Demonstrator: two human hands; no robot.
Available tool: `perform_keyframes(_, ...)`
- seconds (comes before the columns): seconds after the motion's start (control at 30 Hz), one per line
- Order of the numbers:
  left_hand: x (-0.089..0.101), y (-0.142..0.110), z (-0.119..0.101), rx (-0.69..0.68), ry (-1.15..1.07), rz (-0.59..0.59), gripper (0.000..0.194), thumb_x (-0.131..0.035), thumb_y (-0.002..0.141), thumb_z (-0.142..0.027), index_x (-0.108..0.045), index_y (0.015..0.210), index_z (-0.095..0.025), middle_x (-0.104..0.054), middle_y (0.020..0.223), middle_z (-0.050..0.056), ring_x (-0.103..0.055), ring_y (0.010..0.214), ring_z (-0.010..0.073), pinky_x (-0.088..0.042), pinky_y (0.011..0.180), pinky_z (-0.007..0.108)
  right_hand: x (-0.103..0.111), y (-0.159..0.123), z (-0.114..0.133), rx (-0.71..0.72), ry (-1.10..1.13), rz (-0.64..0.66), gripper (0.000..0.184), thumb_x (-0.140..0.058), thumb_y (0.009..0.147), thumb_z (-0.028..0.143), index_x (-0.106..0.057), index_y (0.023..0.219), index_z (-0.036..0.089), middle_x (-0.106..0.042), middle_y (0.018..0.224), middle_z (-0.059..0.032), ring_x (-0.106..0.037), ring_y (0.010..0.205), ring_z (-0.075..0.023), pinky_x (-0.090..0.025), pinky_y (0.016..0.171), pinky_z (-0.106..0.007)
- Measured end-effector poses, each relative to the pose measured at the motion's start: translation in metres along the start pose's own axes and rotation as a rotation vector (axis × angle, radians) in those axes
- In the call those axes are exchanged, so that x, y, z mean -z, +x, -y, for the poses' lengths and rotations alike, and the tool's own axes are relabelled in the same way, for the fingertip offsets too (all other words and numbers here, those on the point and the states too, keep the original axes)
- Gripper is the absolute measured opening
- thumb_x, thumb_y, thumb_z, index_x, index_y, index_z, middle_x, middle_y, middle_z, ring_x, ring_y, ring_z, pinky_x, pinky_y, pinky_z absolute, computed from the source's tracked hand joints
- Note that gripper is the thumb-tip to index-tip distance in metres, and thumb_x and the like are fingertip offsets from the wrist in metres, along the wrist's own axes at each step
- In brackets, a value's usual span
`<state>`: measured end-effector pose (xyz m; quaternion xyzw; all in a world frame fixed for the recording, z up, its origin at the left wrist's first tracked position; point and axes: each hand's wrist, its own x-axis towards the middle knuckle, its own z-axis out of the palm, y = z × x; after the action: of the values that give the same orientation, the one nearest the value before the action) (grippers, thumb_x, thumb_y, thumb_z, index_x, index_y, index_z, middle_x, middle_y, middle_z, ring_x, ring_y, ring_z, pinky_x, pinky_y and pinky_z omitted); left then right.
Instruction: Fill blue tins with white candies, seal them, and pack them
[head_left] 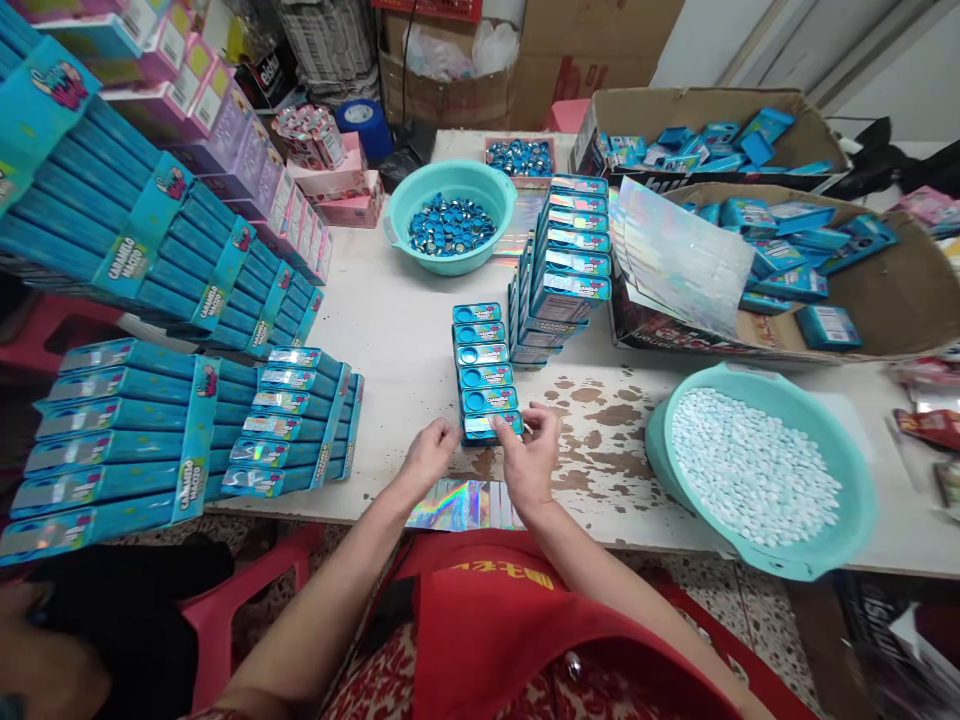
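Observation:
A row of small blue caramel tins [484, 375] stands on the table in front of me, their tops showing round recesses. At its near end, my right hand [531, 455] has its thumb on the top of the nearest tin [490, 427] and its other fingers curled at the right side. A pale, shiny strip shows on that tin's top. My left hand [433, 452] is closed just left of the same tin, and its fingertips hide whatever they may hold. Between my forearms, iridescent sticker strips [457, 505] lie at the table edge.
Taller stacks of blue tins [574, 245] stand behind the row. A turquoise basin [401, 225] holds blue caps; another basin [660, 440] holds pale candies. Cardboard boxes [637, 335] with blue packs, partly under iridescent sheets [686, 250], stand right. Packed blue cartons [195, 450] fill the left.

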<state>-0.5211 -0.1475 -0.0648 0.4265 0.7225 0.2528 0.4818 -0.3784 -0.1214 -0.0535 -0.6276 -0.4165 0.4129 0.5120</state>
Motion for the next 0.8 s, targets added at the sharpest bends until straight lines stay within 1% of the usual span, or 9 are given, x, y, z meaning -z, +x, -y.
perform_keyframes(0.07, -0.011, -0.005, 0.007, 0.018, 0.010, -0.150, 0.029, -0.045, 0.081, -0.045, -0.056, 0.083, -0.018, -0.060, 0.075, 0.004, -0.058, 0.076, 0.0180, -0.046, 0.070, 0.030, 0.001, 0.002, 0.001, -0.072, 0.038, 0.011, 0.043, -0.069, 0.065, 0.039, -0.049, 0.098, 0.020, -0.048, 0.112, -0.0081, -0.052, 0.097, -0.0190, -0.047, 0.079, -0.035)
perform_keyframes(0.13, -0.021, -0.014, 0.010, -0.104, -0.056, -0.251, 0.044, -0.041, 0.084, -0.049, -0.053, 0.113, -0.018, -0.061, 0.110, 0.010, -0.055, 0.106, 0.0215, -0.044, 0.090, 0.034, 0.000, 0.005, 0.003, -0.098, -0.011, 0.073, 0.048, -0.072, 0.062, 0.040, -0.049, 0.099, 0.019, -0.053, 0.106, -0.0072, -0.054, 0.092, -0.0186, -0.048, 0.077, -0.034)
perform_keyframes(0.2, -0.030, -0.023, 0.013, -0.258, -0.077, -0.218, 0.066, -0.037, 0.085, -0.057, -0.033, 0.137, -0.018, -0.043, 0.138, 0.013, -0.036, 0.131, 0.0232, -0.032, 0.106, 0.036, -0.001, 0.009, 0.004, -0.082, -0.074, 0.102, 0.045, -0.073, 0.061, 0.041, -0.053, 0.093, 0.018, -0.058, 0.095, -0.0057, -0.056, 0.085, -0.0180, -0.048, 0.076, -0.034)
perform_keyframes(0.3, -0.039, -0.028, 0.030, -0.306, 0.094, -0.057, 0.080, -0.035, 0.084, -0.062, -0.016, 0.146, -0.015, -0.020, 0.152, 0.014, -0.010, 0.142, 0.0269, -0.016, 0.113, 0.044, 0.005, 0.014, 0.002, -0.056, -0.012, 0.144, 0.036, -0.066, 0.070, 0.042, -0.054, 0.092, 0.017, -0.061, 0.089, -0.0060, -0.058, 0.081, -0.0172, -0.049, 0.075, -0.033)
perform_keyframes(0.43, -0.039, -0.022, 0.061, -0.121, 0.419, 0.049, 0.059, -0.038, 0.088, -0.047, -0.038, 0.138, -0.018, -0.041, 0.141, 0.014, -0.033, 0.133, 0.0293, -0.025, 0.107, 0.047, 0.032, 0.008, -0.020, 0.021, 0.071, 0.188, 0.041, -0.056, 0.081, 0.038, -0.048, 0.116, 0.019, -0.059, 0.109, -0.0096, -0.057, 0.096, -0.0176, -0.049, 0.081, -0.033)
perform_keyframes(0.5, -0.040, -0.016, 0.067, -0.064, 0.577, 0.171, 0.047, -0.048, 0.084, -0.041, -0.053, 0.126, -0.021, -0.056, 0.127, 0.012, -0.045, 0.121, 0.0302, -0.030, 0.100, 0.046, 0.045, -0.001, -0.042, 0.037, -0.070, 0.246, 0.031, -0.053, 0.084, 0.036, -0.054, 0.110, 0.019, -0.060, 0.100, -0.0078, -0.058, 0.090, -0.0172, -0.049, 0.078, -0.033)
perform_keyframes(0.6, -0.048, -0.006, 0.064, -0.022, 0.640, 0.311, 0.027, -0.048, 0.084, -0.031, -0.067, 0.100, -0.022, -0.067, 0.108, 0.007, -0.054, 0.108, 0.0266, -0.034, 0.092, 0.039, 0.054, -0.015, -0.079, 0.066, -0.409, 0.575, 0.018, -0.057, 0.083, 0.029, -0.063, 0.095, 0.018, -0.058, 0.084, -0.0049, -0.058, 0.079, -0.0176, -0.049, 0.075, -0.032)
perform_keyframes(0.7, -0.055, 0.001, 0.062, 0.030, 0.592, 0.310, 0.025, -0.044, 0.084, -0.025, -0.068, 0.080, -0.020, -0.070, 0.090, 0.004, -0.060, 0.092, 0.0213, -0.035, 0.085, 0.032, 0.054, -0.023, -0.103, 0.167, -0.726, 0.860, 0.030, -0.065, 0.077, 0.022, -0.064, 0.107, 0.020, -0.059, 0.099, -0.0084, -0.057, 0.093, -0.0214, -0.048, 0.082, -0.033)
perform_keyframes(0.8, -0.057, 0.004, 0.065, 0.060, 0.575, 0.291, 0.023, -0.045, 0.082, -0.025, -0.068, 0.079, -0.020, -0.070, 0.084, 0.002, -0.060, 0.085, 0.0190, -0.036, 0.078, 0.028, 0.053, -0.025, -0.107, 0.306, -0.908, 1.014, 0.035, -0.061, 0.081, 0.020, -0.061, 0.116, 0.022, -0.059, 0.112, -0.0094, -0.054, 0.105, -0.0235, -0.047, 0.086, -0.033)
